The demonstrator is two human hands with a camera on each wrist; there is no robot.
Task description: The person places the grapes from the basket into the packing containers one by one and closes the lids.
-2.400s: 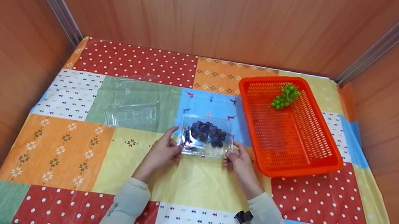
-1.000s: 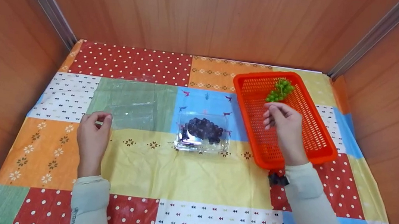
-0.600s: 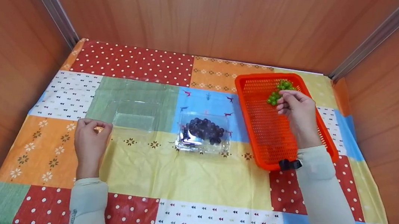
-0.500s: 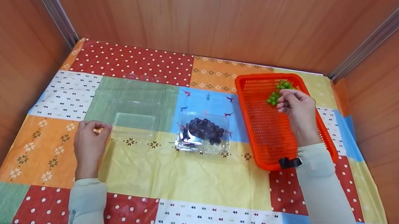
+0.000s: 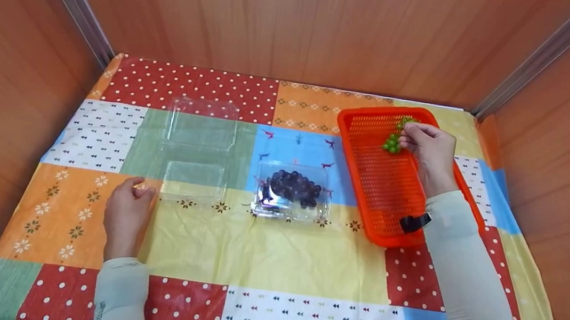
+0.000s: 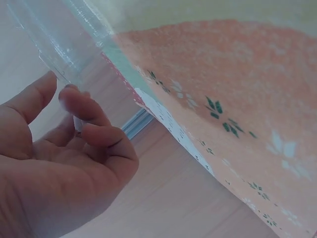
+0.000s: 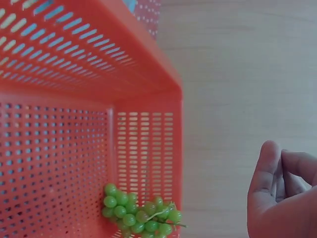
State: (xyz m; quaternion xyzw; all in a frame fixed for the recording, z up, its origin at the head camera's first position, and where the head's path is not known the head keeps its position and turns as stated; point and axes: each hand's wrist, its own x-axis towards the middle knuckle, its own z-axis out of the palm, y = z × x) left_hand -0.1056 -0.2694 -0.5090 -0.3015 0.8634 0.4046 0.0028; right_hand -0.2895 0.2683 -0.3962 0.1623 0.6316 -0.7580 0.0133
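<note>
On your surface w/ its patchwork cover, head view: your L hand is just beside the near L corner of the open clear box, fingers loosely curled; can't tell if they touch it. Dark grapes sit inside the 2nd clear box, mid-surface. Your R hand hangs over the orange basket, partly hiding the green grapes near its far end.

L wrist view: gap btwn your thumb & index, clear plastic close by the tips.

R wrist view: thumb & fingers narrow, tips together; green bunch lies in basket, by the end wall, apart from your hand.
</note>
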